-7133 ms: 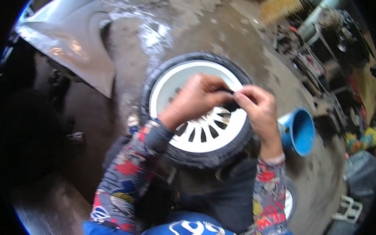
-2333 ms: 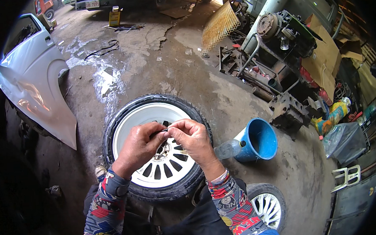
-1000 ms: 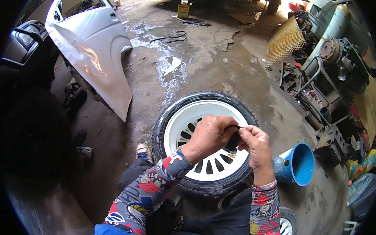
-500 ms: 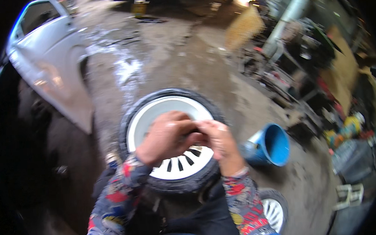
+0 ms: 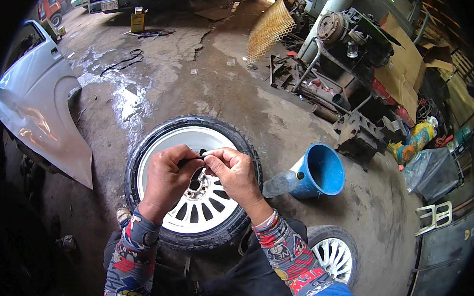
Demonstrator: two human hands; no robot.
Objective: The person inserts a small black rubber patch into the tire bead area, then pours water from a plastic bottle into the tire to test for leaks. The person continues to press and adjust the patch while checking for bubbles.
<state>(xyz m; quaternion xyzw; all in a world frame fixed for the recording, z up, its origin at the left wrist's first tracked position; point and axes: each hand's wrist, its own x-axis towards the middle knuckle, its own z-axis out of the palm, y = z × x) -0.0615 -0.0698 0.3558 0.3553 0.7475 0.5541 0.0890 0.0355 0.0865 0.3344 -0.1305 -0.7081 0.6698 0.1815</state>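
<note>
Both hands meet over a wheel lying flat, with a black tyre (image 5: pixel 247 142) around a white multi-spoke rim (image 5: pixel 198 223). My left hand (image 5: pixel 166 176) is closed, its thumb and forefinger pinching a small black piece (image 5: pixel 184 162) whose kind I cannot make out. The fingertips of my right hand (image 5: pixel 233 172) pinch at the same piece from the other side, touching the left fingers. Most of the piece is hidden by the fingers. Right of the wheel, a clear plastic bottle (image 5: pixel 280 184) leans against a blue bucket (image 5: pixel 332 167).
A second, smaller wheel (image 5: pixel 336 255) lies by my right leg. A silver car body panel (image 5: pixel 42 110) stands at the left. Metal parts, including an engine block (image 5: pixel 357 133), crowd the right side. A yellow can (image 5: pixel 137 20) stands on the wet concrete floor far ahead.
The view has shifted, so the wheel, bucket and hands appear further left. My hands stay together above the wheel, and the small black piece now shows between the fingers.
</note>
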